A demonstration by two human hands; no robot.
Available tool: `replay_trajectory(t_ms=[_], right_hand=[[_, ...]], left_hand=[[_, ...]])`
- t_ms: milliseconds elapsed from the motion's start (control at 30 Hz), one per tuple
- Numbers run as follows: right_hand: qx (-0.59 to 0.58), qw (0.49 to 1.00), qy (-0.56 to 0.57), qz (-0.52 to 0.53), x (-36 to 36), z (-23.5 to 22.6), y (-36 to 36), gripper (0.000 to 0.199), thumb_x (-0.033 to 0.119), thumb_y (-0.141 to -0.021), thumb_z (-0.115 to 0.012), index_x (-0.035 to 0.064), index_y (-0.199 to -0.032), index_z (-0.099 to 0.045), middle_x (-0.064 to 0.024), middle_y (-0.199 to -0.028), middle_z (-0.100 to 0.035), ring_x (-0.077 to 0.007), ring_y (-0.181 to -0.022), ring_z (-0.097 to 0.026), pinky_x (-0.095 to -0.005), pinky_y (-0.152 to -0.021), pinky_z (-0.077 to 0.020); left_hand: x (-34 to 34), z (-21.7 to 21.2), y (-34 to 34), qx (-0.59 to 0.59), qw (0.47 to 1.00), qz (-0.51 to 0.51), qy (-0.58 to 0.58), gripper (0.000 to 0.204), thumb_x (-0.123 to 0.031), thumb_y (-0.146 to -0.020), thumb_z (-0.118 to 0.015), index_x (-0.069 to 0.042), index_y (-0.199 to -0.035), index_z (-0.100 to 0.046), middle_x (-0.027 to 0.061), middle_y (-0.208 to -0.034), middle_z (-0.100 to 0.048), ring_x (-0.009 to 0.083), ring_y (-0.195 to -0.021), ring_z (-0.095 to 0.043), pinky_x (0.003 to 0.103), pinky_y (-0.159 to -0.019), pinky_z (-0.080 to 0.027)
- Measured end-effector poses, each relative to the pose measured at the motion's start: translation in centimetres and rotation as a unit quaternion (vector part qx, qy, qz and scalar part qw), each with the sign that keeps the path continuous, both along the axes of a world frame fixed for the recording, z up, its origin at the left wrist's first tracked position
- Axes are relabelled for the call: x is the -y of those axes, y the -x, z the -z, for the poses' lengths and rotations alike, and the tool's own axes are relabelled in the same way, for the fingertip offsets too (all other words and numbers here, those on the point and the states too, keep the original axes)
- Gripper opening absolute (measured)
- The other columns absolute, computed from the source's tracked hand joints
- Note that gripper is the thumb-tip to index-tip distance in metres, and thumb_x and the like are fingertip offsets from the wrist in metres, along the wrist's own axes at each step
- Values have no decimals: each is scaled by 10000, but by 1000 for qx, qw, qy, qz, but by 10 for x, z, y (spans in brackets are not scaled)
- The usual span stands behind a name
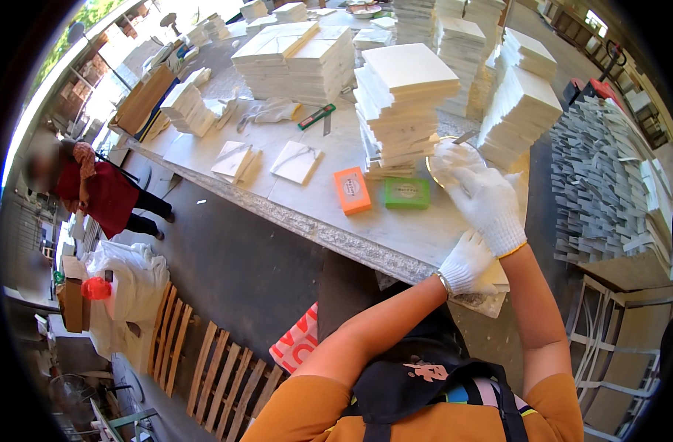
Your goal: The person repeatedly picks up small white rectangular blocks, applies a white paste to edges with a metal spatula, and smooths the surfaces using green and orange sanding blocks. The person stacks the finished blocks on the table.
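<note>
Both my hands wear white knit gloves at the right end of a pale stone table (351, 221). My right hand (478, 193) reaches over a round, gold-rimmed dish (434, 177), fingers stretched and one finger apart. A flat metal blade (465, 137) shows just beyond its fingertips; I cannot see any grip on it. My left hand (469, 264) is close against the right glove's cuff, near the table's front edge, its fingers partly hidden. Left of the dish lie a green box (407, 193) and an orange box (352, 191). Behind them rises a tall stack of white tiles (406, 103).
More tile stacks (296, 62) line the table's back. Loose tiles (296, 161), gloves (270, 111) and a green-handled cutter (316, 116) lie at its middle. Rows of grey strips (602, 177) stand right. Wooden pallets (222, 376) and a person in red (97, 184) are at left.
</note>
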State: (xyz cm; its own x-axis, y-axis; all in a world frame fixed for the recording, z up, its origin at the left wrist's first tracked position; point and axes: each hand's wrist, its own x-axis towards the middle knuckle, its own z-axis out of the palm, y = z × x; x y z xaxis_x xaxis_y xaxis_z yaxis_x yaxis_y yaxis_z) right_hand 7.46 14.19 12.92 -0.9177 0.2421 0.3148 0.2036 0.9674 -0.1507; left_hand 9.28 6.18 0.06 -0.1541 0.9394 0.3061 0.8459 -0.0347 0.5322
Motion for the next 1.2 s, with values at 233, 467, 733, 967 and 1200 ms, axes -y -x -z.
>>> replay_trajectory(t_ms=[233,467,733,967,1200], right_hand=[[13,985,29,-172,108,35,72,505,456,-885,-660,140,-1271,-586,-145,-1146,-613,-338,-924,-651,-444,-757,-541],[167,982,-55,-70,146,77,121,610,501,-819,-721,165,-1292,-534,-138,-1227,-556,-330,-976,-633,-456,-753,-537],[61,955,209,-204,104,33,29,668,200,-724,-694,79,-1361,-532,-187,-1413,-514,-350,-1261,-541,-434,-1084,-422],[-184,758,619,93,-9,13,-158,817,66,-692,-621,-36,-1475,-413,-135,-1448,-511,-236,-1339,-493,-331,-1107,-379],[-319,652,658,202,-32,81,-275,714,143,-811,-610,-60,-1467,-413,-146,-1462,-509,-224,-1365,-470,-337,-1141,-343]], left_hand=[[-17,42,-7,-22,993,-61,-95,497,-319,-855,-558,-67,-1282,-593,218,-1444,-463,400,-1391,-372,517,-1143,-292],[-33,57,-18,7,990,-85,-111,411,-258,-874,-527,-65,-1223,-627,196,-1405,-507,399,-1352,-417,507,-1116,-331],[-26,31,-10,51,997,-64,4,395,-209,-873,-529,-41,-1224,-599,194,-1328,-526,355,-1248,-488,449,-1056,-392],[6,-7,9,18,995,-6,-97,523,-378,-664,-756,-94,-1085,-629,175,-1130,-591,386,-1066,-554,495,-922,-450],[-12,-16,-3,-23,997,33,-69,640,-407,-589,-809,-113,-1130,-636,162,-1265,-561,395,-1189,-516,512,-977,-424]])
